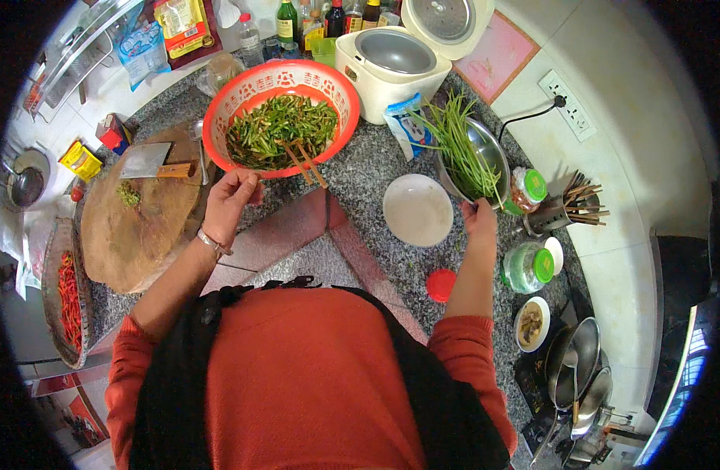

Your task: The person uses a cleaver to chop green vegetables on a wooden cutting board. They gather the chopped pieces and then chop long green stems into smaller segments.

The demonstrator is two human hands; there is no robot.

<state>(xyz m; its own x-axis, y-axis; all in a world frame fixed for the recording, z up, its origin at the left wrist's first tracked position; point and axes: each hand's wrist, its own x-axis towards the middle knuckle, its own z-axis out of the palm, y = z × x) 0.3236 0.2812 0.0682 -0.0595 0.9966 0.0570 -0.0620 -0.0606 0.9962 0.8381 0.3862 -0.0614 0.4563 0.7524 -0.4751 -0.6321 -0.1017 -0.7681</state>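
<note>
A red-rimmed plastic basin (214, 126) holds chopped green stalks (277, 126), and a pair of wooden chopsticks (306, 161) leans over its near rim. My left hand (233, 197) is at the basin's near left edge, fingers curled; whether it pinches anything small is unclear. At the right, my right hand (479, 217) touches the near rim of a steel bowl (493, 144), by the lower ends of long green stalks (462, 147) lying in and over it. Its fingertips are partly hidden. Between the hands sits a white bowl (418, 210).
At left, a cleaver (148, 161) and a spoon lie on a round wooden chopping board (142, 235), beside a basket of red chilies (69, 299). Behind stand an uncovered rice cooker (389, 76) and bottles. Jars, a chopstick holder (548, 216), a food bowl and pans line the right.
</note>
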